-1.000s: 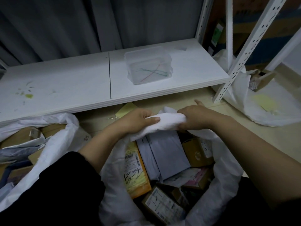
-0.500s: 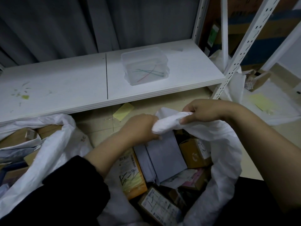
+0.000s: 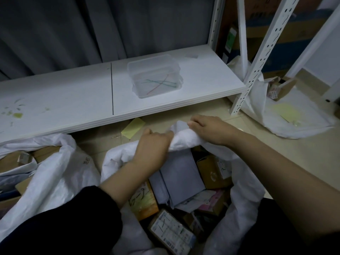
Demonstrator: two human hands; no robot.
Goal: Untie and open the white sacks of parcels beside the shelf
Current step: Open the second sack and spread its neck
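Note:
A white sack (image 3: 244, 196) stands open on the floor in front of me, full of parcels: a grey mailer (image 3: 180, 173), brown boxes and labelled packets. My left hand (image 3: 152, 150) grips the bunched far rim of the sack. Just to its right, my right hand (image 3: 209, 129) holds the same rolled rim, fingers curled over it. A second white sack (image 3: 51, 181) lies open at the left with cardboard parcels inside. A third white sack (image 3: 287, 122) lies on the floor at the right, past the shelf post.
A low white shelf (image 3: 73, 100) runs across behind the sacks, carrying a clear plastic box (image 3: 154, 76) with coloured ties inside. White perforated shelf posts (image 3: 257, 67) rise at the right. A yellow note (image 3: 133, 126) lies on the floor under the shelf edge. Grey curtain behind.
Both hands have kept hold of the sack's far rim and shifted it slightly away and to the right. The rim is rolled further down and the mouth gapes wider.

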